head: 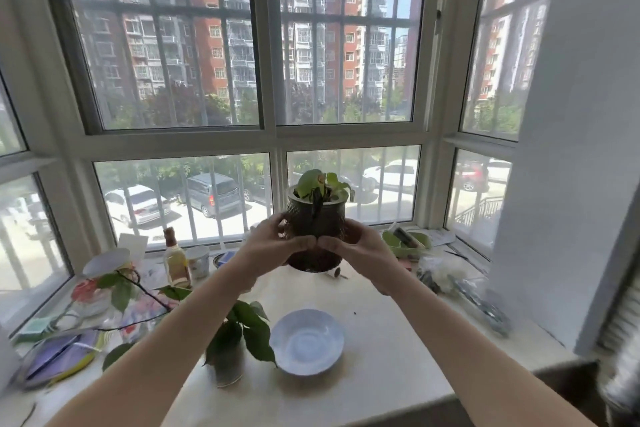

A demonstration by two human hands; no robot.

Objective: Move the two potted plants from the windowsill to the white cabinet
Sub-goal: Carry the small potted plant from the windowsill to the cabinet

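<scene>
A dark textured pot with light green leaves [317, 218] is raised a little above the pale windowsill [381, 350], in front of the lower window pane. My left hand [273, 243] grips its left side and my right hand [356, 248] grips its right side, thumbs meeting at the front. A second, smaller potted plant [230, 357] with dark green leaves stands near the sill's front edge, partly behind my left forearm. The white cabinet is out of sight.
A pale blue saucer [306, 341] lies on the sill beside the small plant. At the left are a bottle [176, 262], a cup [198, 262], flowers and bags. A green tray [405, 243] and loose clutter sit at the right, near a white wall [571, 149].
</scene>
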